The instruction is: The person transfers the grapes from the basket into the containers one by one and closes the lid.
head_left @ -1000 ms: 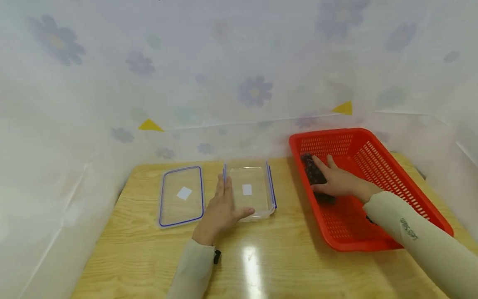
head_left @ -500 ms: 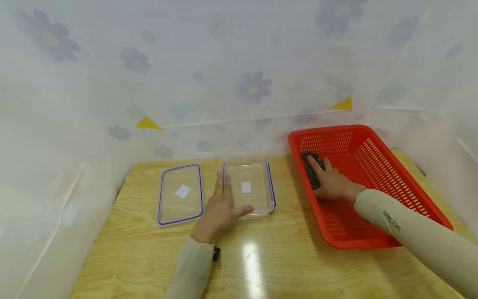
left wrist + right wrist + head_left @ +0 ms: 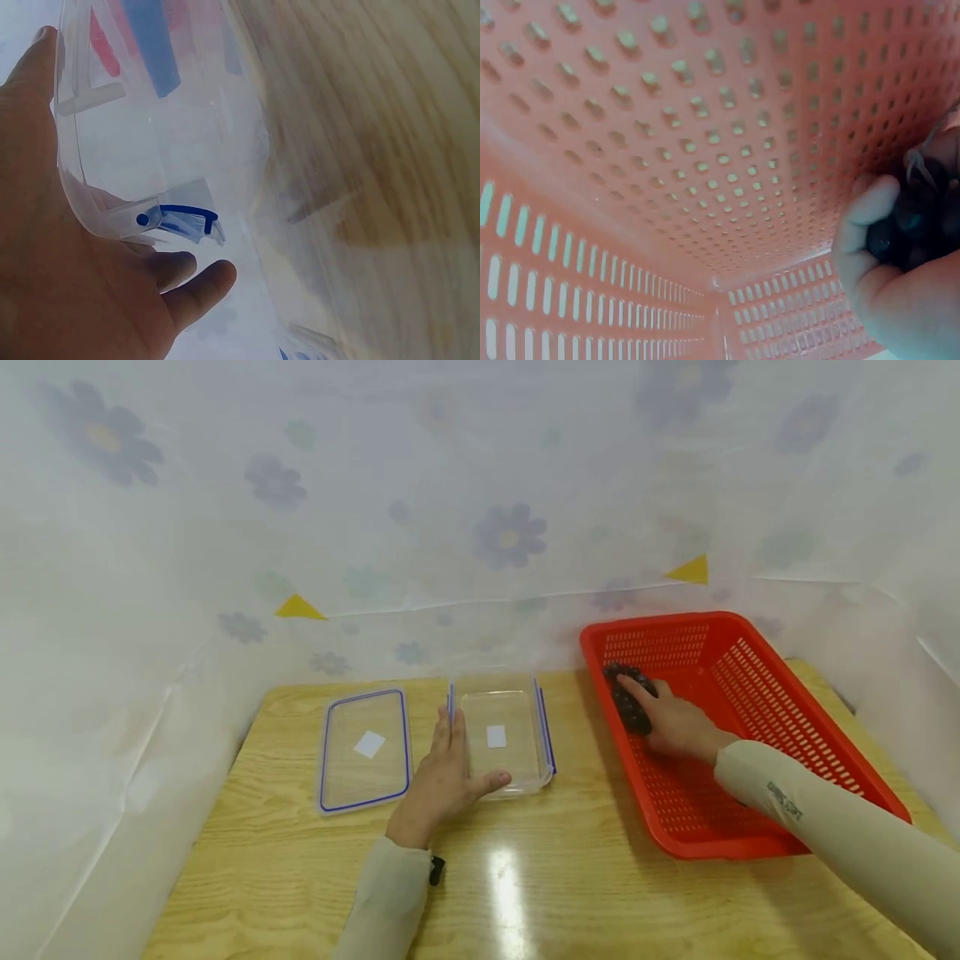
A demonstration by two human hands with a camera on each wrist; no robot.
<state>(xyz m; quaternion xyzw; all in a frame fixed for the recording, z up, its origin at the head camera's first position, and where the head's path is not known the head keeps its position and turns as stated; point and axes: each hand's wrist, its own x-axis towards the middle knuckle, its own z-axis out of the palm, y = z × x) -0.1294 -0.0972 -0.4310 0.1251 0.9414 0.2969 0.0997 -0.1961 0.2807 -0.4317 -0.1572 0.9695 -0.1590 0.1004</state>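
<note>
My right hand (image 3: 678, 727) is down inside the red basket (image 3: 660, 839), its fingers curled round a bunch of dark grapes (image 3: 632, 702). In the right wrist view a thin stem shows above the round grapes (image 3: 911, 225); the hand covers part of the bunch. My left hand (image 3: 441, 785) rests against the near left corner of a clear plastic container (image 3: 517, 760) with blue-edged side flaps. Its fingers lie straight along the left side and the thumb stretches across the near rim. From the left wrist, one hinged flap (image 3: 184, 217) hangs near the fingertips.
Left of the container, a clear lid (image 3: 363, 777) with a blue seal and a white label lies flat on the wooden table (image 3: 300, 885). A white flowered sheet (image 3: 420, 527) surrounds the back and sides, carrying two yellow triangles.
In the basket, my right hand has shifted slightly left and closed its fingers from a spread pose round the grapes. The left hand stays against the container.
</note>
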